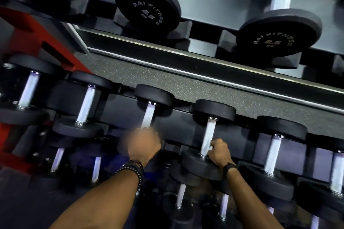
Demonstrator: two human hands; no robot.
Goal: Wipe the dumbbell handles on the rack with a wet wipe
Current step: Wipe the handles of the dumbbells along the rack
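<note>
Black round-headed dumbbells with silver handles lie in a row on the dark rack (119,106). My left hand (144,144), blurred and with beaded bracelets on the wrist, is curled round the near end of one dumbbell handle (149,115). My right hand (219,151), with a black band on the wrist, grips the near end of the neighbouring dumbbell handle (209,132), just above its lower head (197,165). No wet wipe shows plainly; a pale patch sits under my right fingers, and I cannot tell what it is.
More dumbbells line the rack to the left (86,105) and right (273,152), with a lower tier beneath my arms (181,195). A mirror (214,5) behind the speckled floor strip (167,80) reflects the rack. A red frame part (37,29) stands at left.
</note>
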